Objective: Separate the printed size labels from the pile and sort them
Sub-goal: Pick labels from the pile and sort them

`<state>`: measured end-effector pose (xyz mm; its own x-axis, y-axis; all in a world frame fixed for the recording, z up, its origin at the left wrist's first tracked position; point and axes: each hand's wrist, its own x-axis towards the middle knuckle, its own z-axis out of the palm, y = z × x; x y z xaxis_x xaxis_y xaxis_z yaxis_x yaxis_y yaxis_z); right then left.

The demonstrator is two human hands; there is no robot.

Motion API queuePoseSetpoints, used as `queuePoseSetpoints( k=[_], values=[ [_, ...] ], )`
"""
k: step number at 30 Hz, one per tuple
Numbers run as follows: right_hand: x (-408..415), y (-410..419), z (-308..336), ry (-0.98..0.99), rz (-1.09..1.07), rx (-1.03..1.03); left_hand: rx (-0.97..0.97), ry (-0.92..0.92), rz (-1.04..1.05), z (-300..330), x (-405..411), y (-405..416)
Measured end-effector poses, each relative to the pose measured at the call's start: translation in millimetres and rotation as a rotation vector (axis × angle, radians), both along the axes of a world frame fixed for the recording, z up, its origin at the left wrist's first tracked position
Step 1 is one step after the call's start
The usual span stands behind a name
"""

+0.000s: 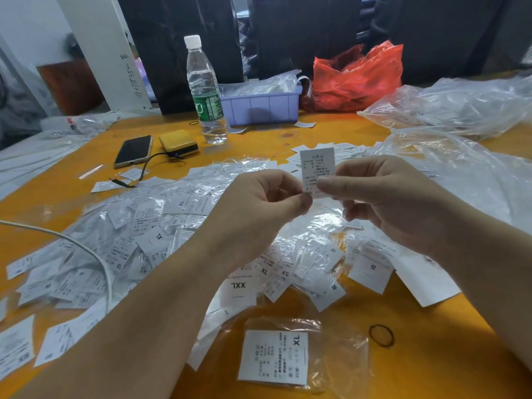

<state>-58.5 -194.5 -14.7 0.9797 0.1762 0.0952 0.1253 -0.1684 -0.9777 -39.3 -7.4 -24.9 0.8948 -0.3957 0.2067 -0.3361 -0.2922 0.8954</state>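
Across the middle of the frame, on the orange table (288, 133), a wide pile of labels (149, 226) in clear sleeves. Above it at centre, left hand (259, 197) and right hand (380, 191), both pinching the lower edge of one held label (317, 165). Long axis upright, rising from the fingertips, equally near both hands.

White label (317, 165) upright above pile (178, 240)

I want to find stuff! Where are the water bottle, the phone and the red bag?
water bottle (206, 106), head view, on its green label.
phone (133, 151), head view, middle of its dark screen.
red bag (357, 76), head view, on its crinkled front.
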Motion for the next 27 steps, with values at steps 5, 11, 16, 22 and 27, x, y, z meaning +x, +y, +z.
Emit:
queuePoseSetpoints(
  k=[5,11,16,22,27],
  values=[
    [0.7,-4.1,-0.1,-0.034,-0.039,0.007,0.006,-0.005,0.011,0.6,-1.1,-0.5],
    [3.7,2.5,-4.6,0.042,-0.078,0.151,-0.047,-0.025,0.019,2.6,-0.9,0.4],
    [4.3,3.6,-6.2,0.091,-0.069,0.235,-0.068,-0.019,0.040,3.3,-0.5,0.2],
    [4.1,-6.7,1.2,0.079,-0.027,0.219,-0.125,0.003,0.060,5.4,-0.4,2.4],
    [2.2,-12.5,6.7,0.069,0.047,0.164,-0.104,0.009,0.057,5.9,-1.7,1.7]
  ],
)
